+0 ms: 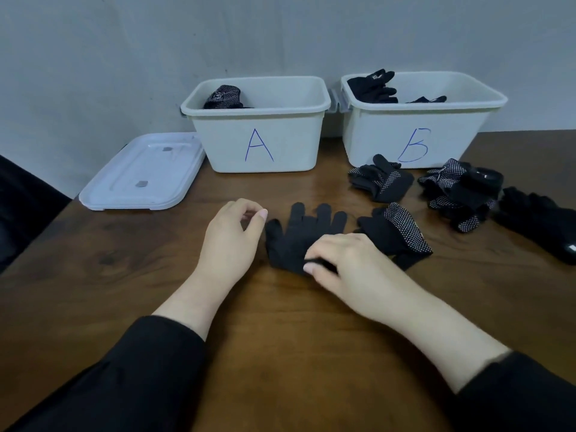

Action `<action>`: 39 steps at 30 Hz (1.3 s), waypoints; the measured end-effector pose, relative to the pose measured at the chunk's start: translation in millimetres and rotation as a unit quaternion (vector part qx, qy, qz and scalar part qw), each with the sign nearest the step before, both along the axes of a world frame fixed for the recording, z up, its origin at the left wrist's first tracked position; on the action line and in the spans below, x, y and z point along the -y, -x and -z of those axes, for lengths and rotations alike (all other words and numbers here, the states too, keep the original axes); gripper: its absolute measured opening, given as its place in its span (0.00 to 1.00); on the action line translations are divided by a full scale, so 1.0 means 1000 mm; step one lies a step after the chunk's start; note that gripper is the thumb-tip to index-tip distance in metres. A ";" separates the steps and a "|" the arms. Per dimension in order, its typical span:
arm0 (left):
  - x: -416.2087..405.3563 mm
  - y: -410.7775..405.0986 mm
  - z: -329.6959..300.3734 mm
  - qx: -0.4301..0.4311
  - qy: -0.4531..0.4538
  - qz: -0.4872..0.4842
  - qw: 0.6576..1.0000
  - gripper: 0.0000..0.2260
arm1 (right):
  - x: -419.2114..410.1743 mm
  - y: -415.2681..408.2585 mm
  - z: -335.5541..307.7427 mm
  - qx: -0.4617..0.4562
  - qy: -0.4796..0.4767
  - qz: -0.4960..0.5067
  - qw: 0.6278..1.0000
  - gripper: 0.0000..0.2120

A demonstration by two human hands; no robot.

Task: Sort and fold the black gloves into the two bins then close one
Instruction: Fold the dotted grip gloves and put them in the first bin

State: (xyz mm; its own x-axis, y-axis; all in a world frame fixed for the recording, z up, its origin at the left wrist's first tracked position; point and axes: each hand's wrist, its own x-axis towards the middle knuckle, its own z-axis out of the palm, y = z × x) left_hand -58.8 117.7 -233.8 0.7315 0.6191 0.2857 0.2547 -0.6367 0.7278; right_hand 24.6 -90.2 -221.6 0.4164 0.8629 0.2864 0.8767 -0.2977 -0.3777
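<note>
Head cam: right hand (346,260) grip pinches plain glove (296,238) cuff; left hand (232,235) loosely curled, holds nothing.

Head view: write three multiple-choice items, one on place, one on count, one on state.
1. The flat white plastic lid lies:
A. left of the white plastic bin marked A
B. on the white plastic bin marked B
C. right of bin B

2. Bins on the brown wooden table:
A. one
B. two
C. three

3. The right hand:
A. hangs idle
B. pinches the plain black knit glove
C. grips the lid

Answers: 1 A, the lid lies on the table beside bin A. 2 B, only A and B stand there. 3 B, thumb and fingers pinch its cuff.
</note>
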 end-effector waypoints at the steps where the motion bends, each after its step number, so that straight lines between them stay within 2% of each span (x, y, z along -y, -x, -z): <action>1: -0.001 0.001 -0.001 0.008 0.019 -0.009 1.000 0.05 | -0.003 -0.005 -0.013 -0.065 -0.019 0.016 0.998 0.05; 4: -0.010 0.003 -0.003 0.033 0.042 -0.031 0.998 0.06 | -0.016 -0.029 -0.064 -0.215 -0.046 0.053 0.974 0.08; 8: -0.021 0.008 -0.006 0.035 0.035 -0.042 0.998 0.07 | -0.045 -0.065 -0.116 -0.273 0.004 0.054 0.960 0.09; 11: -0.027 0.011 -0.007 0.033 0.053 -0.041 0.997 0.08 | -0.066 -0.082 -0.141 -0.276 0.033 0.068 0.958 0.09; 14: -0.030 0.012 -0.008 0.048 0.073 -0.044 0.995 0.07 | -0.078 -0.086 -0.167 -0.253 -0.024 0.094 0.963 0.07; 17: -0.032 0.013 -0.011 0.081 0.087 -0.056 0.991 0.07 | -0.081 -0.076 -0.177 -0.153 -0.080 0.116 0.978 0.07; 20: -0.033 0.013 -0.016 0.112 0.098 -0.077 0.986 0.06 | -0.067 -0.050 -0.151 -0.035 -0.088 0.106 0.990 0.04; 22: -0.034 0.014 -0.020 0.119 0.095 -0.082 0.985 0.07 | -0.050 -0.024 -0.109 -0.017 -0.027 0.079 0.996 0.04; 25: -0.033 0.015 -0.019 0.086 0.039 -0.039 0.995 0.08 | -0.024 0.005 -0.033 -0.018 0.128 0.019 0.991 0.21; 27: -0.027 0.015 -0.015 0.022 -0.012 0.051 0.998 0.09 | -0.013 0.010 0.000 -0.010 0.162 0.016 0.987 0.29; 30: -0.015 0.011 -0.009 -0.133 -0.107 0.176 0.970 0.12 | -0.006 0.009 0.010 0.009 0.073 0.021 0.997 0.27; 32: -0.009 0.008 -0.007 -0.190 -0.165 0.175 0.952 0.14 | 0.001 0.007 0.006 0.027 -0.011 0.033 0.999 0.21; 36: 0.002 0.009 -0.006 -0.141 -0.190 0.169 0.957 0.17 | 0.032 -0.020 0.001 0.065 -0.088 0.096 0.989 0.11; 39: 0.024 0.003 -0.008 -0.106 -0.195 0.204 0.954 0.17 | 0.062 -0.045 0.002 0.053 -0.053 0.189 0.979 0.19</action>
State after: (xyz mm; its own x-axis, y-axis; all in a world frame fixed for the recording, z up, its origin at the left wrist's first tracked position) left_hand -62.1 93.7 -225.3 0.9556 0.1483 0.2547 0.0435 -0.9257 0.3757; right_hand 69.5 -151.9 -223.5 0.6629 0.6163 0.4251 0.7479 -0.5716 -0.3376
